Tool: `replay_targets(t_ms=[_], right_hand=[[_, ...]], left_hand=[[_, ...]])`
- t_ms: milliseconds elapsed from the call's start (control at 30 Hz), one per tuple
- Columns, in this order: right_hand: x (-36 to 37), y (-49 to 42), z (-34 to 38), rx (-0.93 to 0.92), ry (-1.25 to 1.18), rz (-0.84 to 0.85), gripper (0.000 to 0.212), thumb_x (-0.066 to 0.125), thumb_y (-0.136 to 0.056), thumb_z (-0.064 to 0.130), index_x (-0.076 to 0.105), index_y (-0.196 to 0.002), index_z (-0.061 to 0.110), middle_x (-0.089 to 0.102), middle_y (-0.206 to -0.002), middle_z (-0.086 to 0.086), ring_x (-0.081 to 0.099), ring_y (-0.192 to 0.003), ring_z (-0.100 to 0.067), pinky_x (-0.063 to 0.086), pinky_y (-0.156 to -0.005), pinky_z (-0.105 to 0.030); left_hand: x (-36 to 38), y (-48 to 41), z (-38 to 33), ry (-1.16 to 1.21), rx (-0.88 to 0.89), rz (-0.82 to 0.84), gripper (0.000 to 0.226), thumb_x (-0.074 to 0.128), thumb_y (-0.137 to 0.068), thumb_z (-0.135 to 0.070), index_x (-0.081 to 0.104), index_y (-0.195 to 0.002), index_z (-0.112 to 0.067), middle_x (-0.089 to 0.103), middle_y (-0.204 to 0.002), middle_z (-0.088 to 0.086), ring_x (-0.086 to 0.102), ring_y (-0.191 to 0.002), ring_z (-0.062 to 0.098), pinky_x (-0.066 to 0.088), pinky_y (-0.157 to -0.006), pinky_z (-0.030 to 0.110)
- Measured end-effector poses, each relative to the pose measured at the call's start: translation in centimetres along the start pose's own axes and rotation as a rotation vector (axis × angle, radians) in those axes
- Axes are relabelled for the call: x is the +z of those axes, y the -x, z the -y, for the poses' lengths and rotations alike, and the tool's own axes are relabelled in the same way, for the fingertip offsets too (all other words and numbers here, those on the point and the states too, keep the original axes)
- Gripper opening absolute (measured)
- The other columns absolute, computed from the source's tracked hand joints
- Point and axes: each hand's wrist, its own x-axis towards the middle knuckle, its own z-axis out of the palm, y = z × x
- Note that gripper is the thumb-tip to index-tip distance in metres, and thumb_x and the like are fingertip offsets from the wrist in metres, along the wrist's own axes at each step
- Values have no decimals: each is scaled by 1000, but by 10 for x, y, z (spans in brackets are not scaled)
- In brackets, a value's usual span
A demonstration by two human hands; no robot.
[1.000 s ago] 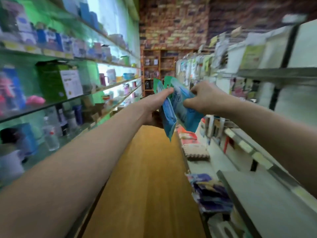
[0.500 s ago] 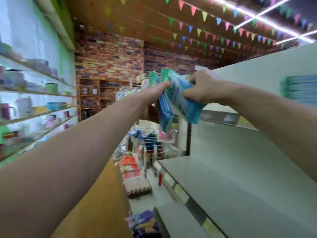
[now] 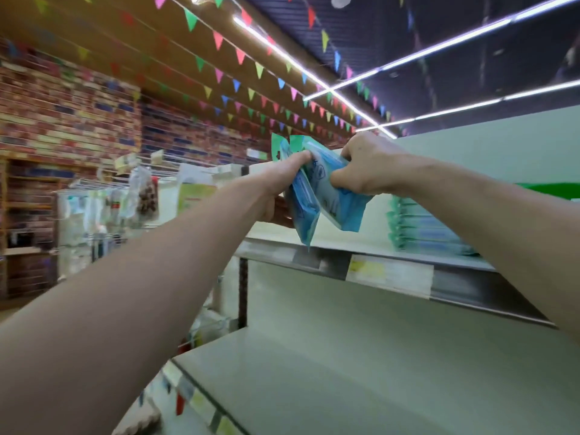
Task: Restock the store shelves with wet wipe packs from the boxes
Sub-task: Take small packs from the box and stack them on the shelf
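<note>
Gripping a blue wet wipe pack [image 3: 303,211] between thumb and curled fingers, the left hand [image 3: 279,183] is stretched out at arm's length; the thumb lies across the pack's upper part and the fingers are tucked behind it, mostly hidden; the right hand [image 3: 370,166] is closed round a second pack [image 3: 337,202], its fingers curled over the top and its thumb pressed into the front; the two packs touch each other, green top edges up and lower corners pointing down; they are held at the front edge of the upper shelf [image 3: 455,284]; whether the lowest corner touches it cannot be told; farther right on that shelf lies a stack of packs [image 3: 420,229] of the same colours, flat, well apart from the hands; a yellow-and-white price label [image 3: 389,274] sits on the shelf's front strip below the right hand; the lower shelf [image 3: 329,372] stretches beneath both forearms; to the left, hanging goods [image 3: 141,196] dangle from a wire rack before a brick wall [image 3: 62,114]; strings of coloured bunting [image 3: 219,40] and bright light strips [image 3: 439,47] cross the ceiling; motion blur softens much of the view.
</note>
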Motion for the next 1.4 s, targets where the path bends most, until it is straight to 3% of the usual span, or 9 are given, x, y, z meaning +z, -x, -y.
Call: replay_targets(t_ms=[267, 333, 433, 633, 867, 967, 1100, 1267, 1400], right_hand=[[-10, -24, -16, 184, 132, -118, 19, 61, -85, 20, 67, -93, 3, 66, -88, -12, 64, -74, -24, 53, -55, -27], [-15, -27, -22, 233, 108, -135, 20, 61, -85, 16, 69, -98, 3, 69, -92, -15, 67, -79, -26, 59, -62, -33], [-25, -26, -33, 307, 75, -141, 18, 64, -86, 13, 69, -100, 3, 70, -91, -15, 66, -72, -23, 55, -52, -29], [-40, -23, -55, 428, 39, -129, 17, 65, -88, 15, 68, -103, 5, 68, -86, -7, 64, -68, -15, 54, -52, -25], [-55, -31, -84, 553, -203, -222, 27, 67, -90, 17, 61, -114, 5, 65, -86, -7, 63, -67, -13, 54, -54, -26], [-56, -42, -96, 578, -203, -307, 33, 68, -89, 17, 59, -117, 2, 62, -78, -8, 60, -53, -11, 47, -40, -19], [-59, -56, -111, 596, -178, -371, 34, 68, -89, 17, 59, -117, -1, 59, -78, -10, 57, -57, -14, 44, -38, -19], [-64, -72, -138, 630, -163, -392, 36, 71, -86, 13, 60, -117, -2, 58, -83, -11, 53, -59, -15, 43, -37, -19], [-66, -82, -156, 685, -157, -350, 19, 69, -86, 6, 57, -101, 7, 52, -70, -9, 48, -54, -14, 43, -34, -14]], left_hand=[[12, -47, -8, 121, 70, 190, 41, 54, -92, -50, 54, -82, -11, 60, -78, 8, 62, -71, 22, 55, -77, 38], [18, -55, -9, 178, 85, 240, 35, 55, -92, -44, 54, -80, -10, 61, -69, 7, 60, -67, 21, 54, -77, 37], [29, -68, -11, 223, 93, 326, 27, 55, -89, -38, 55, -80, -12, 63, -48, 1, 60, -63, 19, 54, -71, 33], [61, -86, -13, 219, 109, 453, 20, 57, -87, -35, 54, -88, -15, 63, -80, 5, 61, -73, 20, 54, -83, 38], [88, -111, -12, 230, 86, 488, 30, 69, -77, -28, 53, -98, -12, 59, -92, 6, 56, -74, 19, 51, -72, 31], [100, -122, -14, 206, 75, 480, 34, 72, -75, -25, 55, -101, -9, 56, -91, 6, 53, -74, 18, 51, -77, 30], [119, -127, -22, 124, 42, 455, 29, 68, -79, -27, 51, -94, -9, 53, -77, 5, 51, -63, 19, 46, -64, 29], [140, -142, -36, 53, 38, 413, 36, 67, -77, -30, 50, -101, -10, 56, -79, 6, 53, -65, 22, 47, -89, 34], [147, -151, -50, -24, 88, 400, 41, 69, -74, -30, 51, -105, -10, 61, -89, 7, 59, -76, 24, 48, -94, 38]])
